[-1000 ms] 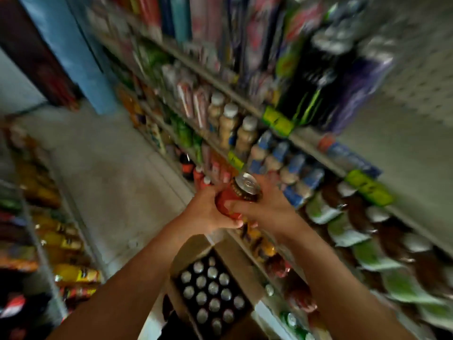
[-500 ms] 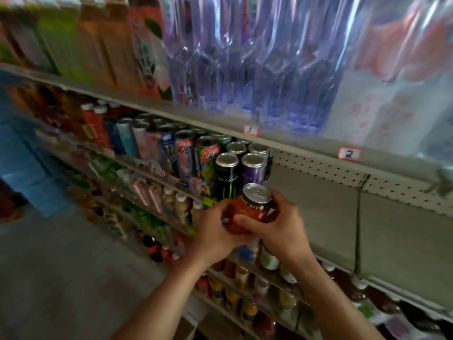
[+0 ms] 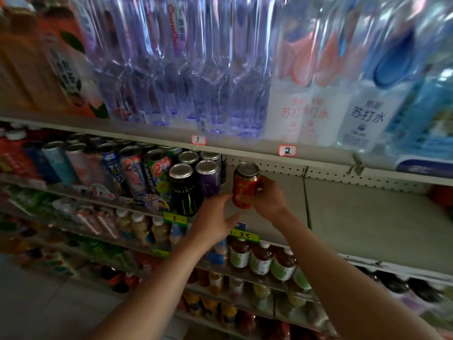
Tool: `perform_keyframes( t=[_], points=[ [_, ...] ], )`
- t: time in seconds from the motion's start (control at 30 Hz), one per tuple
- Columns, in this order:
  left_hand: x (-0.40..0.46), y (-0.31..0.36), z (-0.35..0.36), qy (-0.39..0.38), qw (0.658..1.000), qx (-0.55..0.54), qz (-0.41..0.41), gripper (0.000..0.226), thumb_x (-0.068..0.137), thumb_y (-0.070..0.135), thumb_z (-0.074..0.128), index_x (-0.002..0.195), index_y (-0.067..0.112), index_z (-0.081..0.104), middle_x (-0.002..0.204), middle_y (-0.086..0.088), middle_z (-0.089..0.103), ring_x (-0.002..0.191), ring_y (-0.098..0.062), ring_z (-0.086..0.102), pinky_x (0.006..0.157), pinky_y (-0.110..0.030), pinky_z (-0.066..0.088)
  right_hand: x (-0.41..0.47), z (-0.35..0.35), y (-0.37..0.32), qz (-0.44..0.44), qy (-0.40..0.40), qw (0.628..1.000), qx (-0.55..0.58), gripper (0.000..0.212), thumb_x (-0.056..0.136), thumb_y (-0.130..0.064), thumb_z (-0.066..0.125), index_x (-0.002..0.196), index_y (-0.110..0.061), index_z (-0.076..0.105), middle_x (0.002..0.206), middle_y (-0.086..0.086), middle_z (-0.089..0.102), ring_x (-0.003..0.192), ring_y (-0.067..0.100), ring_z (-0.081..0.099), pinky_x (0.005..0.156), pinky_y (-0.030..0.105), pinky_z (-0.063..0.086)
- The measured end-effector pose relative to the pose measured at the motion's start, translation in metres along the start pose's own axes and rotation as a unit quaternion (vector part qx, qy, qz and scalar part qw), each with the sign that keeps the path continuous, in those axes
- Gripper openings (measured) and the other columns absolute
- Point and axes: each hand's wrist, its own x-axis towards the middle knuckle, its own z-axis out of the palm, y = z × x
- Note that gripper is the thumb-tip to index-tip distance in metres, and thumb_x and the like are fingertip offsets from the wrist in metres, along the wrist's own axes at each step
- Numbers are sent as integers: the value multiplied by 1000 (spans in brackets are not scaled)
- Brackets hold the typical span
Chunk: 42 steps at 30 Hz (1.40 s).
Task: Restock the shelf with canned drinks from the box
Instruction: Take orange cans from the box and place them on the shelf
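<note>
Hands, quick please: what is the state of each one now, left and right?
Left hand: open, fingers relaxed by the red can, holding nothing.
Right hand: closed around the red can, held upright at the shelf.

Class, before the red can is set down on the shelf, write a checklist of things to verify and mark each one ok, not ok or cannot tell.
1. Red can firmly held: ok, the right hand grips it from the right side.
2. Can upright, top up: ok.
3. Left hand out of the way: ok, open, just left of the can; contact cannot be told.
4. Free space on the shelf: ok, bare board right of the purple can.
5. Can already resting on the shelf: cannot tell, its base is hidden by the hands.
6. Neighbouring black can standing steady: ok.
</note>
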Motion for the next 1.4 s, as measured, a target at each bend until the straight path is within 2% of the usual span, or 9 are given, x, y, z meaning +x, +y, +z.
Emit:
perform_keyframes(
  t=[0.13,0.2,0.27,0.53,0.73,0.93,1.07,1.23,1.4],
  points=[
    [-2,2,0,-68,989,134,5,18,92,26,60,106,22,70,105,2,72,99,-18,67,79,-28,52,11,8,13,22,-14,1000,9,63,68,-4,86,124,-2,57,114,10,67,86,11,60,66,13,47],
    [-2,1,0,-88,975,203,16,22,96,31,52,95,19,70,97,-3,71,91,-24,68,75,-35,55,16,12,18,29,-12,999,10,67,67,-2,86,126,-2,55,119,14,66,94,14,59,80,25,50],
    [-3,-1,1,-95,966,239,24,32,99,37,44,94,17,68,98,-5,68,89,-27,66,73,-35,53,19,13,24,39,-27,999,-26,72,64,-8,89,127,-6,55,119,10,66,99,16,61,86,26,48],
    [-3,-10,-4,-127,959,252,36,33,102,34,37,90,19,63,100,-2,64,92,-25,63,71,-31,43,50,26,26,77,31,990,-112,61,63,-41,88,116,-18,68,114,4,72,105,20,66,76,19,41],
    [-1,-16,-3,-179,953,242,42,25,102,24,36,94,17,58,103,0,56,93,-21,57,79,-33,44,79,41,22,101,59,992,-41,52,68,-35,83,116,-19,70,116,3,71,106,22,65,92,26,50],
    [-2,-14,-4,-185,952,242,24,12,92,9,49,100,17,53,109,0,53,91,-21,54,72,-31,36,93,46,14,103,49,992,-47,45,78,-43,74,112,-14,72,114,8,71,107,27,66,96,35,51],
    [-2,-13,-4,-183,957,224,5,27,88,7,51,111,19,54,115,2,54,101,-23,56,79,-35,44,94,45,11,101,52,993,-30,48,79,-49,72,111,-14,71,114,9,71,107,27,65,98,37,51],
    [-6,-14,-3,-166,958,232,10,25,85,5,53,107,17,55,111,0,54,97,-23,57,73,-32,39,96,47,8,115,59,991,-46,52,83,-58,62,115,-18,70,119,8,69,111,28,63,100,37,49],
    [-5,-17,0,-173,960,221,3,31,85,5,54,113,20,55,117,3,52,102,-21,55,78,-32,42,103,45,4,123,35,990,-68,70,72,-75,58,112,-19,69,117,7,70,109,28,64,97,36,49]
  ],
)
